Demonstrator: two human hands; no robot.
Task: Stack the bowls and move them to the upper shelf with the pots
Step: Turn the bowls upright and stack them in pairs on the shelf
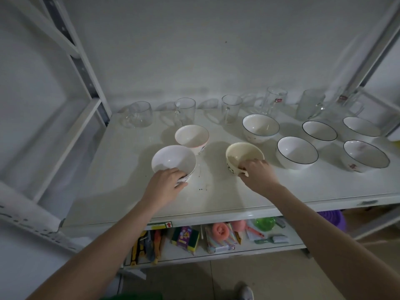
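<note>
Several bowls stand apart on a white shelf (134, 204). My left hand (165, 185) grips the near rim of a white bowl (172, 160) at the front left. My right hand (257, 173) grips the near rim of a cream bowl (241, 153) in the middle. Behind the white bowl stands a pink-rimmed bowl (191, 137). To the right are dark-rimmed white bowls: one at the back middle (259, 126), one nearer (296, 151), another behind it (319, 131), and two at the far right (365, 155) (360, 126).
Glass mugs (185, 110) and jugs (309, 106) line the back of the shelf against the wall. Metal shelf posts rise at left (86, 79) and right (368, 61). A lower shelf (216, 254) holds sponges and small tools.
</note>
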